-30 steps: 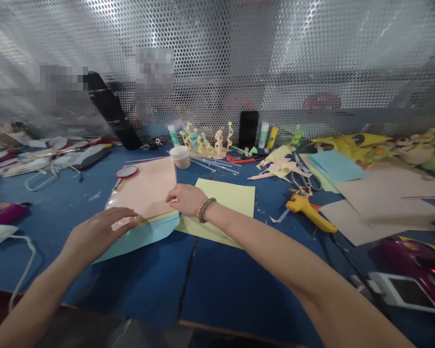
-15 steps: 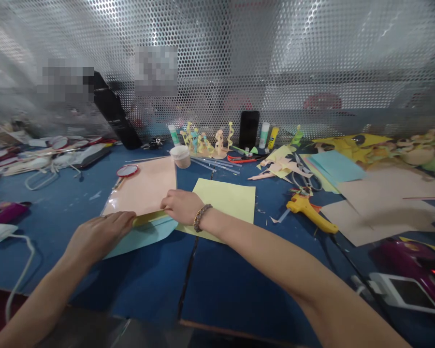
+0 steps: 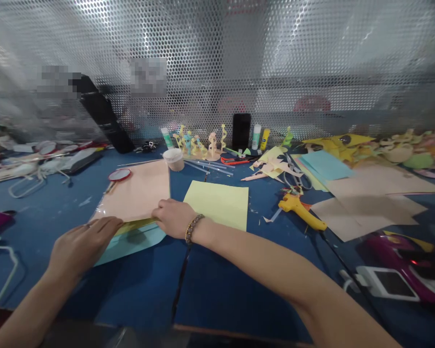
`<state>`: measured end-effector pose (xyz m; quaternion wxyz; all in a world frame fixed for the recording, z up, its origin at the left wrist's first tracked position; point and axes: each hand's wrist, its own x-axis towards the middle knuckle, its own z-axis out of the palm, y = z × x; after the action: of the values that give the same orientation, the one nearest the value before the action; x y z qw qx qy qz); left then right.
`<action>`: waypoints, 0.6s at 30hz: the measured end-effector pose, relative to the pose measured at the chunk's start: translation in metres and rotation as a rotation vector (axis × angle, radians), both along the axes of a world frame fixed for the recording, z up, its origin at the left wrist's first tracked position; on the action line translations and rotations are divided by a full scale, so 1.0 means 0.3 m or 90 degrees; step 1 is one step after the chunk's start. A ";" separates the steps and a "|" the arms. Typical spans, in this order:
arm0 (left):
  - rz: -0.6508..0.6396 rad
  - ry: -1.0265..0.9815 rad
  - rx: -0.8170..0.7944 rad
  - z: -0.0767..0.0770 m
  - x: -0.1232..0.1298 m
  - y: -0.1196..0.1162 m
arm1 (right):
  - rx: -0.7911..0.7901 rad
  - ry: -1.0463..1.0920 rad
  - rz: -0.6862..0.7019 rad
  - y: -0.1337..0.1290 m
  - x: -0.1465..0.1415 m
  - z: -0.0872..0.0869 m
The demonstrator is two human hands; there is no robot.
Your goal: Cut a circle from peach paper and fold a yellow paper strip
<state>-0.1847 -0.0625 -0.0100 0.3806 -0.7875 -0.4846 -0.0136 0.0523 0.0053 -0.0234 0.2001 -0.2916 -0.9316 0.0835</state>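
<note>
A stack of peach paper (image 3: 141,188) in a clear, shiny sleeve lies left of centre, its near edge slightly raised. My left hand (image 3: 83,244) is closed on the left part of that edge, fingertips bent over it. My right hand (image 3: 174,218) pinches the near right corner. Between the hands, yellow paper shows under the peach layer, and a light blue sheet (image 3: 136,245) sticks out toward me. Beside my right hand a pale yellow-green sheet (image 3: 221,203) lies flat, partly covered by my forearm. A red-rimmed round piece (image 3: 119,175) with a wooden handle rests on the sleeve.
A paper cup (image 3: 174,160), small curled-paper figures (image 3: 197,145) and glue sticks (image 3: 256,137) stand behind. Right are paper scraps (image 3: 273,162), a yellow glue gun (image 3: 300,212) with a cord, and loose sheets (image 3: 348,212). A perforated metal screen (image 3: 210,63) closes the back.
The view has turned slightly, so everything sits a little further left. Both hands keep their hold on the near edge of the sleeve; the papers look much the same.
</note>
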 end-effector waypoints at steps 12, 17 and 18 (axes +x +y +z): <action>-0.126 0.057 -0.030 -0.015 -0.039 -0.015 | 0.002 0.002 -0.036 0.028 -0.002 -0.017; -0.072 -0.106 -0.164 -0.046 -0.064 -0.002 | 0.012 -0.038 -0.051 0.048 -0.014 0.012; -0.056 -0.138 -0.174 -0.053 -0.066 0.000 | 0.015 -0.049 -0.051 0.051 -0.016 0.019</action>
<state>-0.2046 -0.0624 -0.0260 0.2146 -0.8461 -0.4854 -0.0493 0.0475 0.0205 -0.0176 0.1704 -0.3292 -0.9272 0.0535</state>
